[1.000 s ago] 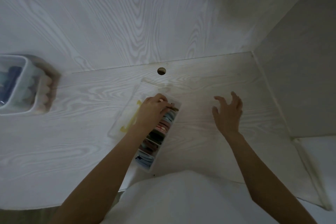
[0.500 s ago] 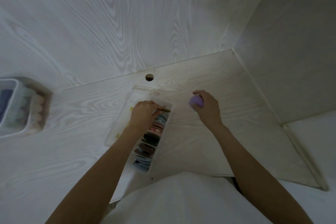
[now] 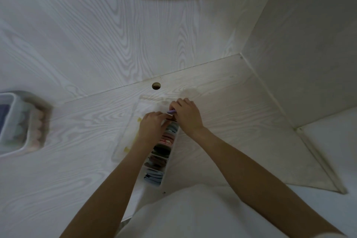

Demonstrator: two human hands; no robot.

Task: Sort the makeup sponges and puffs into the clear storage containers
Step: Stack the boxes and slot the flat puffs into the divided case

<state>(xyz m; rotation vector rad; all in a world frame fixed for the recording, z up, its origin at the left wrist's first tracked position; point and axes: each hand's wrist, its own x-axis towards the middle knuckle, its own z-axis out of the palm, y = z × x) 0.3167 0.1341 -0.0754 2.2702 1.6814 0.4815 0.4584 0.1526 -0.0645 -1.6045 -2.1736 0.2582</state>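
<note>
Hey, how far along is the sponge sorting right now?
Mostly done, it seems: the long clear divided container already holds rows of sponges in its nearer compartments. In hand: the right hand pinches a purple sponge at the far compartment, while the left hand steadies that end. Left: seating this one; the bin at left may hold more.

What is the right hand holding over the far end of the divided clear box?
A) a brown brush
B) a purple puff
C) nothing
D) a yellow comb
B: the right hand pinches a purple puff above the far end of the divided clear box.
</note>
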